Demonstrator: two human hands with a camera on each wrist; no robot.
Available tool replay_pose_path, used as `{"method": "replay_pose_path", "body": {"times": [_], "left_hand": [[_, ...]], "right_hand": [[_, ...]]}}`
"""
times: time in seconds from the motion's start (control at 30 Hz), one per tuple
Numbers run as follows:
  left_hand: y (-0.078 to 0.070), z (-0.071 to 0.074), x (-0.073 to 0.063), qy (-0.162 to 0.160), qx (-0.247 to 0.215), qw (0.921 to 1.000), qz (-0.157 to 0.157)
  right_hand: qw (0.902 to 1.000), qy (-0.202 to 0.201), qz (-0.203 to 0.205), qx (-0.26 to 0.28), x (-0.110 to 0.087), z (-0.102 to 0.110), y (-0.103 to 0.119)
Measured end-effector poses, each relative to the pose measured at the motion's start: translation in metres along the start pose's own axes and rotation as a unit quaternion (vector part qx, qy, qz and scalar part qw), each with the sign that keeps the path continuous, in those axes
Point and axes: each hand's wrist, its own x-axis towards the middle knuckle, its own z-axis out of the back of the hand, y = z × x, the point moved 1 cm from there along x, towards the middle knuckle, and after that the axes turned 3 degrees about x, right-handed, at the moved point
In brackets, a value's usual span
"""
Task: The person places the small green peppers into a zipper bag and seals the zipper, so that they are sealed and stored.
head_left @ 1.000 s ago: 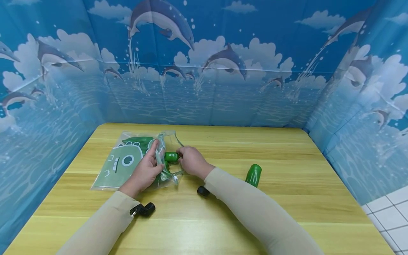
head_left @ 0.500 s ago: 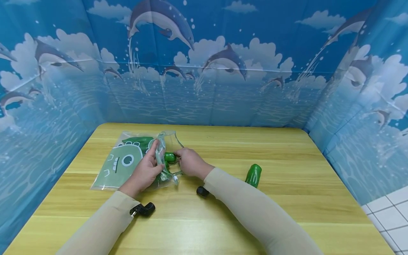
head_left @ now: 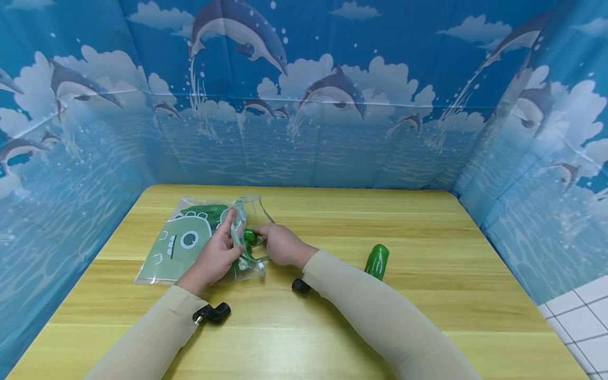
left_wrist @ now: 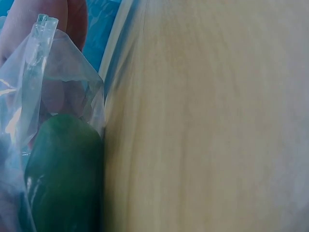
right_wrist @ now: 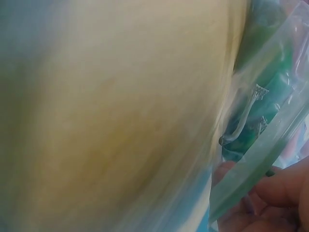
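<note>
Head view, clear plastic bag [head_left: 192, 249], pale green one-eyed monster print [head_left: 178, 253]

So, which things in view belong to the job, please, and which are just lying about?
Likely part of the job:
clear bag
green pepper at its mouth
long green piece inside
loose green pepper

Apparently just surroundings:
dolphin backdrop
tiled floor
black wrist devices

Before you lies a yellow wood-grain table [head_left: 271, 343], rounded at its far corners. Beyond the table and along both its sides you have a blue sea-print curtain [head_left: 361, 150], its leaping dolphins [head_left: 247, 29] and white clouds [head_left: 389, 79] above the far edge; right of the table you see white tiles [head_left: 581, 319].
</note>
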Motion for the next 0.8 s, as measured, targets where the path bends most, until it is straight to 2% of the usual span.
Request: {"method": "replay_pose_path", "body": {"times": [0.33, 0.63, 0.8], "left_hand": [[0.001, -0.001, 0.000, 0.002, 0.000, 1.0000, 0.001], [-0.001, -0.001, 0.000, 0.005, -0.006, 1.0000, -0.004], [-0.001, -0.001, -0.001, 0.003, -0.006, 1.0000, 0.001]], "right_hand": [[1.0000, 0.001, 0.007, -0.006, -0.005, 0.001, -0.001], [0.9993, -0.013, 0.014, 0.034, -0.016, 0.009, -0.001], [0.9989, -0.018, 0.025, 0.036, -0.024, 0.018, -0.001]]}}
